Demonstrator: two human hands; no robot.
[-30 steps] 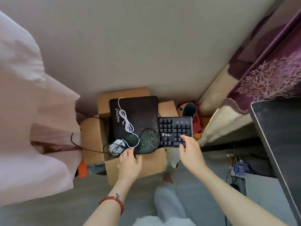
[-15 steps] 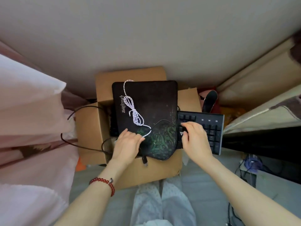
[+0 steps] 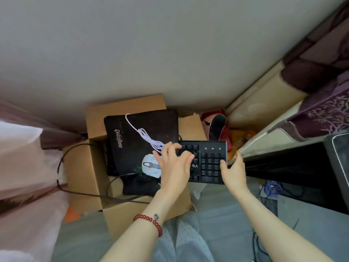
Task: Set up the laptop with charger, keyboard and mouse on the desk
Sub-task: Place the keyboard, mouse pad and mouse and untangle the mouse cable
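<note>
An open cardboard box [image 3: 85,167] stands on the floor against the wall. A black mouse pad [image 3: 139,133] lies across its top, and a white mouse [image 3: 150,166] rests on the pad with its white braided cable [image 3: 145,135] bundled above it. A black keyboard [image 3: 209,163] sticks out of the box to the right. My left hand [image 3: 174,167] lies over the keyboard's left part with fingers spread, just right of the mouse. My right hand [image 3: 234,171] grips the keyboard's right end, thumb on the keys and fingers round the edge.
A thin black cable [image 3: 62,163] loops out of the box on the left. Pink fabric [image 3: 22,167] hangs at far left. A red shoe [image 3: 217,127] lies behind the keyboard. A dark desk [image 3: 338,167] and a purple-covered bed [image 3: 321,110] fill the right, with cables [image 3: 272,188] on the floor.
My left hand let go of the mouse, which now lies on the pad, and moved right onto the keyboard. My right hand shifted to the keyboard's right end.
</note>
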